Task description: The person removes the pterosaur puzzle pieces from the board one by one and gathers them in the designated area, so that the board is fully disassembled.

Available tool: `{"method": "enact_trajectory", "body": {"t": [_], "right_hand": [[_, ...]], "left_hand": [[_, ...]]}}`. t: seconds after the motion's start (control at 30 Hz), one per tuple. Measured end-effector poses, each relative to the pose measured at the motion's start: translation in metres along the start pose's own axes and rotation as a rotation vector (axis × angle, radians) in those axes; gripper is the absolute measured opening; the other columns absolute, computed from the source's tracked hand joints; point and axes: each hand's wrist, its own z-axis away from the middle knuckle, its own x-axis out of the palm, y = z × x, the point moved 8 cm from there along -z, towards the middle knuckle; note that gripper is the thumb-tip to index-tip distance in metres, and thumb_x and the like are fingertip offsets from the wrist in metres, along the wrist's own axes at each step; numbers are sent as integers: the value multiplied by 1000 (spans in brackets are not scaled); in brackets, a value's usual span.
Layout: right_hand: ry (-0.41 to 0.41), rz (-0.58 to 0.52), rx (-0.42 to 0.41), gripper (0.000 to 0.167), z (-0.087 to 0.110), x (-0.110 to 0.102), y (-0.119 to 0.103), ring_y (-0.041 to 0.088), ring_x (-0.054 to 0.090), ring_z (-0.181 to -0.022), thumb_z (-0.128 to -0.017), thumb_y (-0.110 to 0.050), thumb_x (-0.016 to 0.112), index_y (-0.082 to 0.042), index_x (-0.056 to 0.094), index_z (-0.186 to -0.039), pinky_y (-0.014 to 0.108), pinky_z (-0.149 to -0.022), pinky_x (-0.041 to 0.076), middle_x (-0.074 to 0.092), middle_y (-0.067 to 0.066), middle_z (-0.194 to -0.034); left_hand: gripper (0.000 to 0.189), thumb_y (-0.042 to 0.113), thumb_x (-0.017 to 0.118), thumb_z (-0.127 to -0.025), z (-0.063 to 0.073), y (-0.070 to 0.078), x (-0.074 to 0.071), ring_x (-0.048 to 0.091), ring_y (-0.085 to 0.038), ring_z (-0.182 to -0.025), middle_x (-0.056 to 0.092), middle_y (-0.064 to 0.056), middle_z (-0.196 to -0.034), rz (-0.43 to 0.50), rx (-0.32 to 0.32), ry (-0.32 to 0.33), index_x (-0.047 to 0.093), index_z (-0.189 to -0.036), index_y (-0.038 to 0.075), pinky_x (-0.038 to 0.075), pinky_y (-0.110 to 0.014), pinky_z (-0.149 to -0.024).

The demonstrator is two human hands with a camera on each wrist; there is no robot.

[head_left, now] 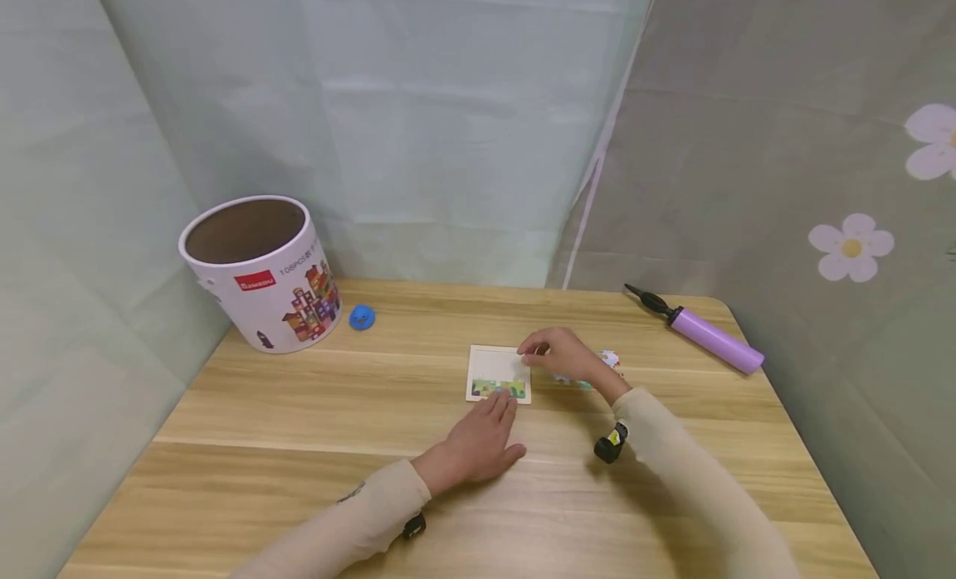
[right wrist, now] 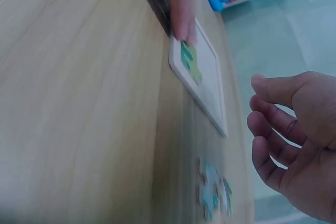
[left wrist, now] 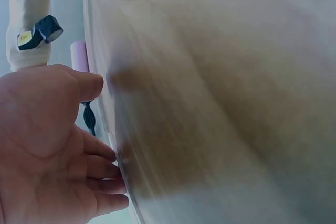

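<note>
A small square puzzle board [head_left: 489,362] with a pale frame lies flat on the table. Green puzzle pieces [head_left: 485,388] fill a strip along its near side, and the rest of its base is bare. My left hand [head_left: 481,442] rests at that near side, fingers extended with their tips on the green pieces. Above the board's right edge hovers my right hand [head_left: 563,355], its fingers loosely bent. In the right wrist view nothing shows between the right hand's thumb and fingers. Loose puzzle pieces [right wrist: 211,188] lie to the right of the board, partly hidden under the right hand in the head view.
A large white bucket [head_left: 257,305] with printed building blocks stands at the back left. Beside it sits a small blue toy [head_left: 362,317]. A purple hand pump [head_left: 713,338] with a black nozzle lies at the back right. Cloth curtains [head_left: 478,148] hang behind the wooden table [head_left: 314,413].
</note>
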Motion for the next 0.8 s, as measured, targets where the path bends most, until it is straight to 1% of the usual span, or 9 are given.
{"method": "enact_trajectory", "body": {"t": [0.17, 0.33, 0.5, 0.6, 0.73, 0.8], "right_hand": [[-35, 10, -29, 13, -15, 18, -5, 10, 67, -87, -96, -14, 72, -8, 79, -106, 30, -78, 56, 77, -2, -100], [-75, 30, -16, 12, -25, 35, -11, 7, 67, -88, -96, -16, 72, -11, 80, -105, 27, -81, 56, 76, -2, -101], [-83, 14, -13, 12, -29, 45, -16, 9, 68, -90, -96, -18, 73, -14, 80, -104, 30, -82, 57, 76, -1, -103], [-92, 12, -17, 11, -29, 52, -17, 8, 68, -90, -96, -20, 73, -15, 81, -103, 29, -83, 57, 75, -3, -102], [-104, -6, -4, 10, -31, 60, -14, 6, 66, -89, -95, -23, 75, -17, 81, -101, 28, -82, 56, 74, -6, -98], [-95, -10, 2, 9, -32, 61, -13, 6, 65, -87, -95, -23, 75, -18, 82, -99, 28, -80, 55, 73, -7, -96]], "left_hand": [[74, 47, 49, -105, 1, 2, 2, 34, -34, -150, 37, -25, -160, -30, 23, 14, 39, -152, -9, 28, -40, -124], [74, 49, 47, -106, 2, 3, 3, 33, -32, -151, 37, -24, -160, -70, 34, 3, 39, -152, -8, 27, -39, -124], [74, 49, 48, -105, 2, 2, 1, 32, -32, -151, 37, -24, -160, -59, 29, -1, 39, -152, -8, 28, -38, -124], [74, 49, 49, -105, 4, 3, 0, 34, -33, -151, 38, -24, -159, -55, 32, 4, 39, -152, -9, 30, -38, -123], [75, 50, 47, -106, 5, 4, 0, 35, -32, -150, 39, -23, -159, -90, 40, 4, 39, -152, -8, 31, -38, -122], [75, 50, 46, -106, 4, 3, 1, 34, -32, -150, 38, -23, -160, -97, 36, 3, 39, -152, -9, 30, -37, -123]]}}
